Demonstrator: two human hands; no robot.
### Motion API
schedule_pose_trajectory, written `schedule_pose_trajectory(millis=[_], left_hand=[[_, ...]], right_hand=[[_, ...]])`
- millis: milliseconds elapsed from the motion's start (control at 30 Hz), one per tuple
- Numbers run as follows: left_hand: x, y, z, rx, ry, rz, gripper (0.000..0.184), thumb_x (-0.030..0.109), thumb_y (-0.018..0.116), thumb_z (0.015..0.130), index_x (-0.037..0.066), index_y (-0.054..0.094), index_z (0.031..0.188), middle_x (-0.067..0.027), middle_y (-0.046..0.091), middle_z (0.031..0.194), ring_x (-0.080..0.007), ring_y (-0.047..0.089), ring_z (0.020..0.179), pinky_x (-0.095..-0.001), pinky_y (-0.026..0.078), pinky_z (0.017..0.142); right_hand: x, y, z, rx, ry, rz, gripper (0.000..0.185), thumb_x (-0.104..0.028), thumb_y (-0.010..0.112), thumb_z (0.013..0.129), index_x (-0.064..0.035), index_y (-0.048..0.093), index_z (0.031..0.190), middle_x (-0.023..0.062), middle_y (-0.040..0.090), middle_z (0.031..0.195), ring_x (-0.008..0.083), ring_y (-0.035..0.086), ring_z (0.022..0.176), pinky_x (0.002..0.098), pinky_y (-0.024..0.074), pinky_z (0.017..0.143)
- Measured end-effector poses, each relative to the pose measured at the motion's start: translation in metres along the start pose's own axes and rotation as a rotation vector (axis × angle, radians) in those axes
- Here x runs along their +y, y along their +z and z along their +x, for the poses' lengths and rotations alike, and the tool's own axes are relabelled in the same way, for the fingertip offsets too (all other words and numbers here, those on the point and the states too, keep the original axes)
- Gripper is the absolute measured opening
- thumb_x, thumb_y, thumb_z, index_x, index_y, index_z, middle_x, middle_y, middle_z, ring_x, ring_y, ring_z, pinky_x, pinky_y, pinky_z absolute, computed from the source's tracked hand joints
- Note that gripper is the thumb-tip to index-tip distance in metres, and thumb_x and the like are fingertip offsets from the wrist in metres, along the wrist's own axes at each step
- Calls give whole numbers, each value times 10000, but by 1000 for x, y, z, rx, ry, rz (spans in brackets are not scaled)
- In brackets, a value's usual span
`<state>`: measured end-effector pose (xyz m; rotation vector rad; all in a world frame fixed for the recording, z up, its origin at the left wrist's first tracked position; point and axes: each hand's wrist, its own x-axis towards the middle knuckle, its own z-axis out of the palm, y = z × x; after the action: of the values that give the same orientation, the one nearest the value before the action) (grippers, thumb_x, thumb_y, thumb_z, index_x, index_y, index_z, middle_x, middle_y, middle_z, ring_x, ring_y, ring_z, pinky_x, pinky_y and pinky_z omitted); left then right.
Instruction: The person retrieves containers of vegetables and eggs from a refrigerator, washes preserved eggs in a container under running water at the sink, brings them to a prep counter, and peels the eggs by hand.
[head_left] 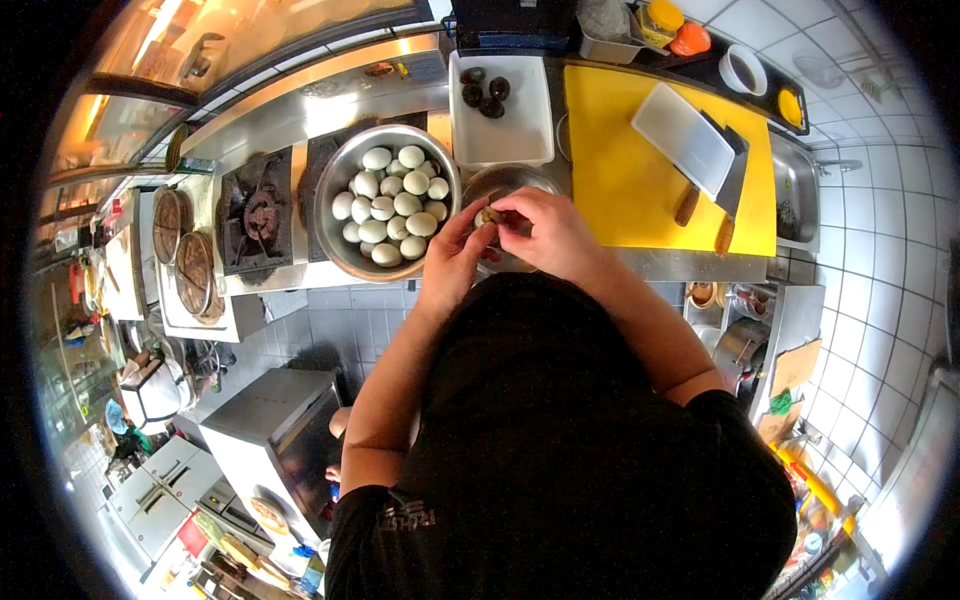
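Observation:
Both hands meet over a smaller metal bowl (512, 180). My left hand (457, 258) holds a partly peeled egg (487, 217) from the left, its fingers closed round it. From the right, my right hand (545, 232) pinches at the same egg; its fingertips touch the top of it. Just left is a large metal bowl (327, 205) full of pale, unpeeled eggs (407, 204). Behind the small bowl stands a white rectangular tray (503, 140) with several dark peeled eggs (491, 107) near its back left.
On the right, a yellow cutting board (610, 150) bears a white plastic tray (683, 137) and two wooden-handled knives (738, 185). A sink (795, 200) lies beyond it. To the left is a gas burner (262, 212). A metal cabinet (270, 405) stands behind me at the lower left.

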<state>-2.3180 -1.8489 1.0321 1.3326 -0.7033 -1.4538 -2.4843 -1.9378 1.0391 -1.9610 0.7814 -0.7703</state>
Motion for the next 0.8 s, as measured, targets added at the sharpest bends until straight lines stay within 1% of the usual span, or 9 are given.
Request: schedule_pose_trajectory(millis=[33,133,233,433,533,633,733,800], left_hand=[[0,0,0,5,3,0,472,144,613,1008,-21,487,1432,-88,681,1090,-137,648,840,-269,545,736],[-7,0,3,18,6,17,475,150,613,1009,-28,487,1431,-86,686,1065,-134,652,823,-266,546,742],[-3,2,3,33,-2,95,477,153,612,1010,-32,485,1431,-86,692,1034,-132,656,808,-262,544,735],[-6,-1,3,-29,3,93,484,175,604,1022,-37,476,1438,-91,700,1039,-135,662,807,-256,544,732],[-5,-1,3,-41,-25,122,481,178,593,1030,-23,468,1449,-93,698,1080,-137,664,844,-262,550,743],[-8,0,3,-80,-22,9,475,176,579,1036,-3,461,1460,-95,683,1131,-136,660,887,-270,557,746],[-9,0,5,-89,-36,-4,462,162,559,1043,1,451,1462,-100,665,1176,-143,661,933,-279,562,744],[-7,0,6,-83,-11,-37,447,156,550,1046,1,453,1455,-96,662,1179,-145,662,942,-278,560,734]], right_hand=[[-1,2,0,1,26,-8,278,-125,757,786,-31,666,1031,170,679,964,357,680,882,414,563,774],[-4,7,0,18,43,-82,263,-135,748,775,-36,656,1001,176,678,958,379,668,894,435,552,786],[-5,9,2,40,8,-127,257,-130,742,767,-37,653,990,180,677,948,387,664,888,442,547,783],[-3,12,0,72,66,-126,238,-102,725,766,-24,663,982,183,679,924,381,672,858,433,553,749],[-1,13,-3,103,133,-20,203,-66,709,774,-14,674,967,186,686,925,375,681,826,412,561,716],[4,9,-4,97,120,-79,211,-11,705,811,1,677,1019,138,674,885,207,686,740,313,553,654],[0,1,-4,48,145,64,230,-11,703,836,-6,687,1066,123,674,886,186,690,740,301,560,664],[-1,0,-4,43,137,141,234,-17,697,858,-7,690,1091,115,680,895,179,694,748,299,566,675]])
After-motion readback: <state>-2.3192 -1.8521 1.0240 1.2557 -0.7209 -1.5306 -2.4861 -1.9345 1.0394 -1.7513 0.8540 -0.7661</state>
